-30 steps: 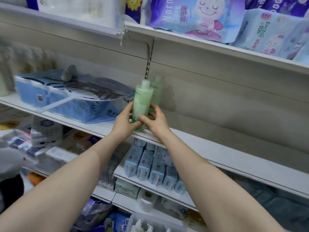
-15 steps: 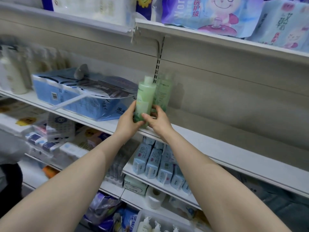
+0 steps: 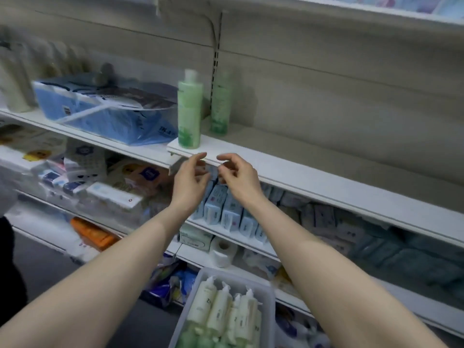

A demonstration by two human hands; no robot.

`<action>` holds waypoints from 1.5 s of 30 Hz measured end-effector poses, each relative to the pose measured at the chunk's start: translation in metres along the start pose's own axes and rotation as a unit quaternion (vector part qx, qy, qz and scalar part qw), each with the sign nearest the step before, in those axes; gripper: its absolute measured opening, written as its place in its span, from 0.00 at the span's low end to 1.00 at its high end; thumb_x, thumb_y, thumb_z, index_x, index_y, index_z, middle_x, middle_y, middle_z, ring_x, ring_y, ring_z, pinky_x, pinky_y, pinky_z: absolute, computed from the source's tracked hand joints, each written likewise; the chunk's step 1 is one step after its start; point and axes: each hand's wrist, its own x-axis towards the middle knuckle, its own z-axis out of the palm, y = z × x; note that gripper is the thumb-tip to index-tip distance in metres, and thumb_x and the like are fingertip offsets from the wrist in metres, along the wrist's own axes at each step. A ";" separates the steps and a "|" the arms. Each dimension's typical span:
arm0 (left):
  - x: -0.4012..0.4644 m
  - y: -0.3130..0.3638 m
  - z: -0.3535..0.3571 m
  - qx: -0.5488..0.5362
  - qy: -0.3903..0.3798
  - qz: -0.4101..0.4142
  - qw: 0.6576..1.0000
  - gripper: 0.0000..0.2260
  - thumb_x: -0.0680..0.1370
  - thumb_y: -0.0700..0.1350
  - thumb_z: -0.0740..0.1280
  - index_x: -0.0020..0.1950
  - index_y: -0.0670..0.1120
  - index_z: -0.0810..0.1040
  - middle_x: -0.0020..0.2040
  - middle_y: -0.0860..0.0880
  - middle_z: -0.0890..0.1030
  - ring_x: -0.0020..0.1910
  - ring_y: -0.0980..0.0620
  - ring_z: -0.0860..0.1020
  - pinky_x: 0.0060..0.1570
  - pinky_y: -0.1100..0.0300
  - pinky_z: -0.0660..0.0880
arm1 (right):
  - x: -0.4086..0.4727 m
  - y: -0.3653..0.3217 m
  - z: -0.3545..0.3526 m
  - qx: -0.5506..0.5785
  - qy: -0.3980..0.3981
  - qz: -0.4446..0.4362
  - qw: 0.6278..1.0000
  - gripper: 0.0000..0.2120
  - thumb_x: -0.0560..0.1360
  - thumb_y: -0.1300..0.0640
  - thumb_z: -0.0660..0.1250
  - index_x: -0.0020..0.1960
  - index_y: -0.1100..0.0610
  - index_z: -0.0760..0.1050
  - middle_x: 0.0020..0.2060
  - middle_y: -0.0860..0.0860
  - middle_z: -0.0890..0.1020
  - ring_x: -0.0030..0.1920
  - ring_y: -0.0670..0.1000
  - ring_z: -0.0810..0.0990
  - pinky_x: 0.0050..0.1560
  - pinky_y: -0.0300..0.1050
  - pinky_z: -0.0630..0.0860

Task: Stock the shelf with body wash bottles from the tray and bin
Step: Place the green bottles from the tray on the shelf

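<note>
head-worn view, down toward shelf point(image 3: 326, 177)

Far-left bottles point(image 3: 15, 79) blurred — tray point(image 3: 271, 305) cut off below

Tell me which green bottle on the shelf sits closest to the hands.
The front green bottle, upright at the shelf edge just above the left hand and right hand. The other green bottle stands behind it, near the back panel.
</note>
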 end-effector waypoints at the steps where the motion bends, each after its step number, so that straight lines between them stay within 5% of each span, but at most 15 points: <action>1: -0.012 -0.001 0.008 0.008 -0.013 -0.001 1.000 0.21 0.76 0.36 0.68 0.68 0.48 0.72 0.60 0.47 0.77 0.55 0.54 0.78 0.55 0.60 0.77 | -0.011 0.009 -0.004 -0.006 -0.006 0.001 1.000 0.09 0.80 0.59 0.66 0.57 0.49 0.78 0.47 0.50 0.83 0.47 0.51 0.83 0.53 0.52 0.81; 5: -0.068 -0.016 0.041 0.023 -0.069 -0.053 0.996 0.19 0.77 0.38 0.69 0.67 0.46 0.73 0.59 0.47 0.79 0.54 0.52 0.79 0.56 0.57 0.77 | -0.059 0.060 -0.017 -0.018 -0.033 0.049 0.998 0.12 0.80 0.60 0.66 0.62 0.54 0.77 0.46 0.46 0.79 0.47 0.46 0.80 0.51 0.44 0.80; 13: -0.197 -0.089 0.088 0.024 -0.182 -0.219 0.958 0.18 0.76 0.37 0.69 0.65 0.46 0.75 0.53 0.50 0.77 0.51 0.49 0.80 0.43 0.65 0.75 | -0.175 0.189 0.004 0.001 -0.128 0.237 0.963 0.10 0.79 0.55 0.66 0.61 0.49 0.74 0.45 0.46 0.78 0.49 0.53 0.81 0.55 0.58 0.80; 18: -0.266 -0.142 0.099 0.077 -0.251 -0.305 0.916 0.21 0.74 0.40 0.72 0.67 0.46 0.74 0.57 0.47 0.79 0.51 0.51 0.79 0.50 0.62 0.72 | -0.241 0.250 0.025 -0.026 -0.163 0.346 0.924 0.14 0.79 0.54 0.66 0.64 0.52 0.74 0.44 0.46 0.78 0.51 0.56 0.81 0.56 0.59 0.80; 22: -0.302 -0.176 0.098 0.108 -0.275 -0.353 0.888 0.23 0.74 0.41 0.73 0.68 0.46 0.74 0.60 0.44 0.79 0.56 0.48 0.78 0.55 0.57 0.74 | -0.274 0.282 0.041 -0.045 -0.198 0.413 0.888 0.18 0.80 0.51 0.65 0.68 0.52 0.72 0.54 0.50 0.80 0.55 0.55 0.81 0.58 0.54 0.79; 28: -0.342 -0.228 0.089 0.160 -0.307 -0.356 0.868 0.23 0.76 0.42 0.71 0.70 0.46 0.73 0.66 0.46 0.76 0.62 0.49 0.77 0.57 0.66 0.68 | -0.296 0.319 0.083 -0.066 -0.227 0.427 0.872 0.22 0.81 0.54 0.65 0.73 0.55 0.68 0.66 0.53 0.76 0.57 0.52 0.78 0.62 0.51 0.77; 36: -0.365 -0.272 0.101 0.132 -0.339 -0.329 0.871 0.26 0.77 0.38 0.68 0.74 0.45 0.68 0.67 0.44 0.75 0.61 0.46 0.77 0.59 0.59 0.73 | -0.287 0.365 0.128 -0.158 -0.281 0.388 0.864 0.26 0.81 0.55 0.63 0.78 0.53 0.62 0.75 0.53 0.68 0.73 0.57 0.68 0.72 0.50 0.67; 41: -0.372 -0.286 0.108 0.148 -0.358 -0.296 0.873 0.27 0.75 0.38 0.70 0.73 0.45 0.69 0.66 0.46 0.74 0.56 0.47 0.78 0.54 0.62 0.72 | -0.286 0.384 0.141 -0.225 -0.355 0.377 0.825 0.29 0.82 0.49 0.60 0.80 0.54 0.57 0.76 0.55 0.64 0.74 0.58 0.64 0.73 0.49 0.63; 45: -0.370 -0.287 0.106 0.150 -0.372 -0.290 0.869 0.28 0.74 0.38 0.71 0.73 0.43 0.68 0.67 0.45 0.73 0.56 0.45 0.77 0.55 0.57 0.75 | -0.285 0.381 0.140 -0.237 -0.337 0.366 0.834 0.26 0.81 0.47 0.61 0.76 0.55 0.63 0.71 0.56 0.66 0.70 0.59 0.67 0.69 0.50 0.67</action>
